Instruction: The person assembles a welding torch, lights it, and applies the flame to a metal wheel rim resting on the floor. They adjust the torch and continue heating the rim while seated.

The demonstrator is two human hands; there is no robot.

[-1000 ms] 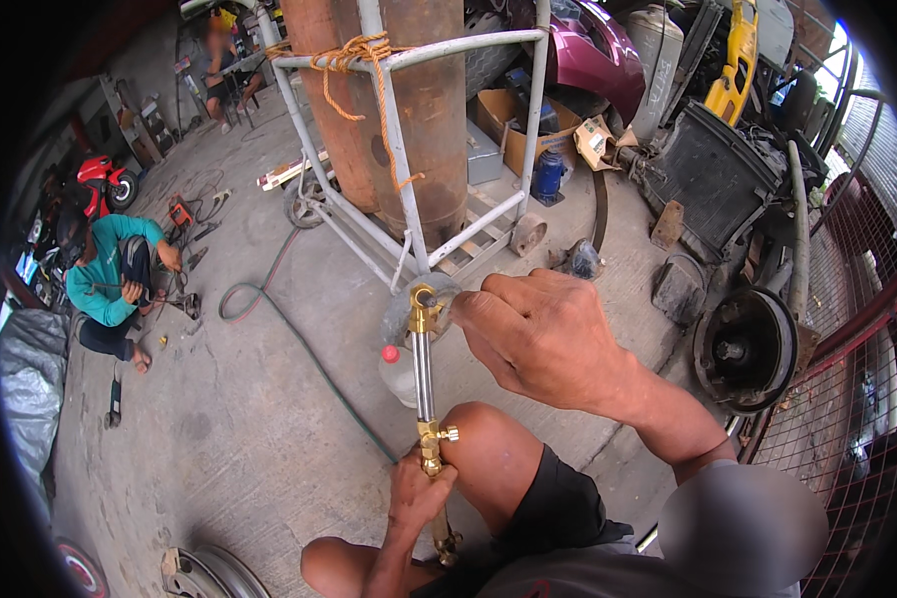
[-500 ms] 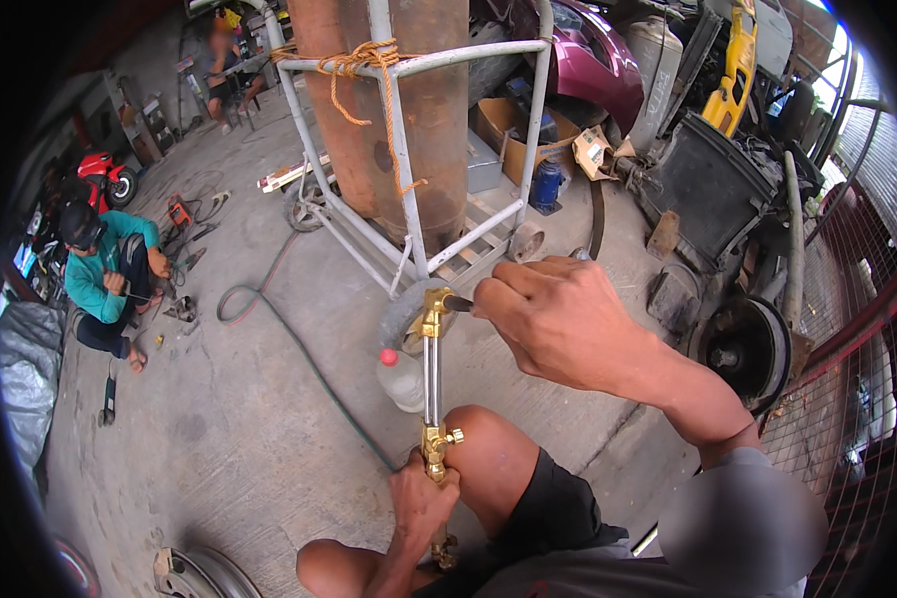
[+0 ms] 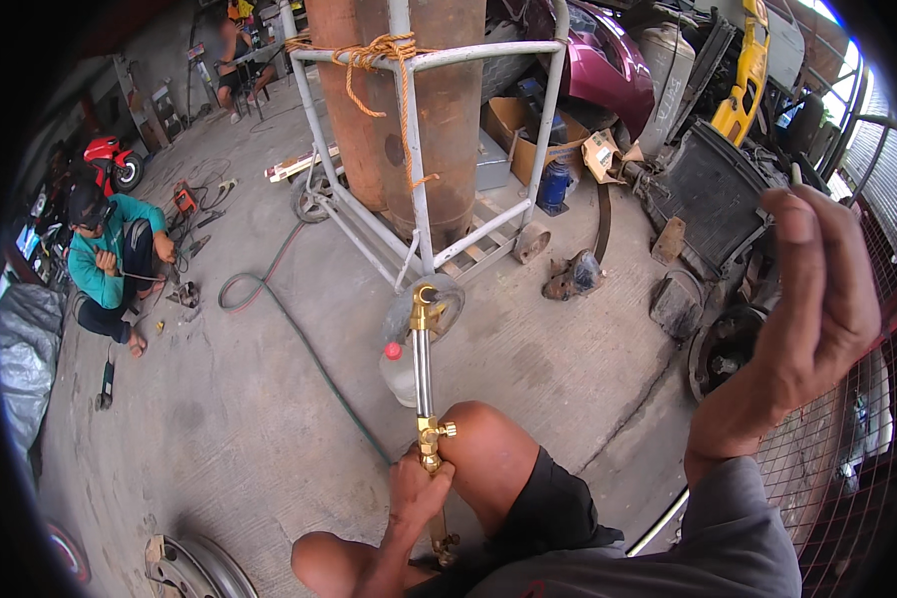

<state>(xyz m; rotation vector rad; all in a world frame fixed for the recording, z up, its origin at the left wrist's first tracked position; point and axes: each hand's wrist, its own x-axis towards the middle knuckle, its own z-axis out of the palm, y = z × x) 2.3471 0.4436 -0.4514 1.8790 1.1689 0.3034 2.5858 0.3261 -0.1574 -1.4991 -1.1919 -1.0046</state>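
A brass cutting torch (image 3: 424, 374) with steel tubes stands up in front of my knee, its head at the top. My left hand (image 3: 419, 490) is wrapped around its handle, below the brass valve knob (image 3: 448, 431). At the torch head (image 3: 425, 297) a dark round opening shows, with no tip in it. My right hand (image 3: 807, 309) is raised at the far right, well away from the torch, its fingers pressed together; whatever is in them is hidden. Behind the torch is a plastic bottle (image 3: 399, 379) with a red cap.
A pale tube frame (image 3: 419, 199) on wheels holds rusty cylinders (image 3: 444, 130) tied with orange rope. A hose (image 3: 314, 344) runs across the concrete. At left a person in teal (image 3: 120, 259) crouches. Car parts and a black bin (image 3: 703, 194) crowd the right; a wheel rim (image 3: 194, 568) lies near.
My right hand has left the torch head and swung up to the right. The dark piece seen between fingers and head is gone from the head. My left hand still grips the torch.
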